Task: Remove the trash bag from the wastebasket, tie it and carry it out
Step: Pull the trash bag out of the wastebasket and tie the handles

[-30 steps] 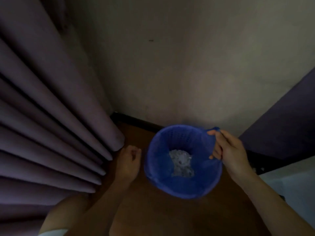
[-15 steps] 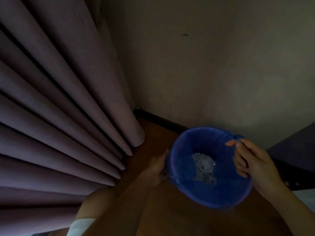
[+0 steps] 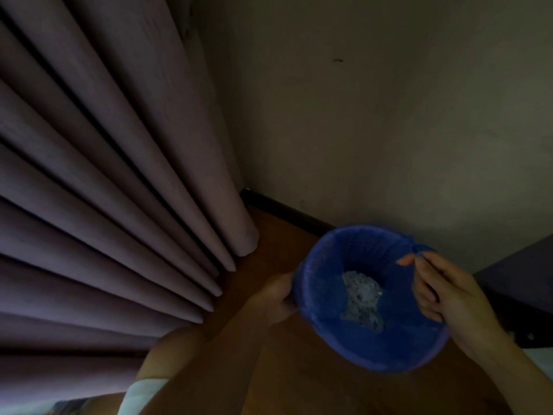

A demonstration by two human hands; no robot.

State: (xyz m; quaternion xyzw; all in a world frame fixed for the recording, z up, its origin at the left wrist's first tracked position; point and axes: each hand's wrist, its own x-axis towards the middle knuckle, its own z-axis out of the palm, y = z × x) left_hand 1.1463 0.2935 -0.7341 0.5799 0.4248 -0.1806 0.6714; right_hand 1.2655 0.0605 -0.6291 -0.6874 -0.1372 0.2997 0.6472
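Observation:
A round blue wastebasket (image 3: 356, 244) with a mesh wall stands on the brown floor in a room corner. A blue trash bag (image 3: 401, 339) lines it and folds over its rim. Pale crumpled trash (image 3: 360, 298) lies at the bottom. My left hand (image 3: 276, 298) grips the left side of the rim, where the bag covers it. My right hand (image 3: 443, 292) pinches a bunched edge of the bag at the basket's right rim, thumb and fingers closed on it.
Heavy purple curtain folds (image 3: 119, 175) hang at the left, reaching the floor close to the basket. A plain wall (image 3: 389, 115) with a dark baseboard (image 3: 287, 211) runs behind. A dark piece of furniture (image 3: 520, 277) stands at the right edge.
My left hand has moved from the floor beside the basket onto its left rim. The view has shifted, so the basket sits further right and lower. My right hand keeps its pinch on the bag.

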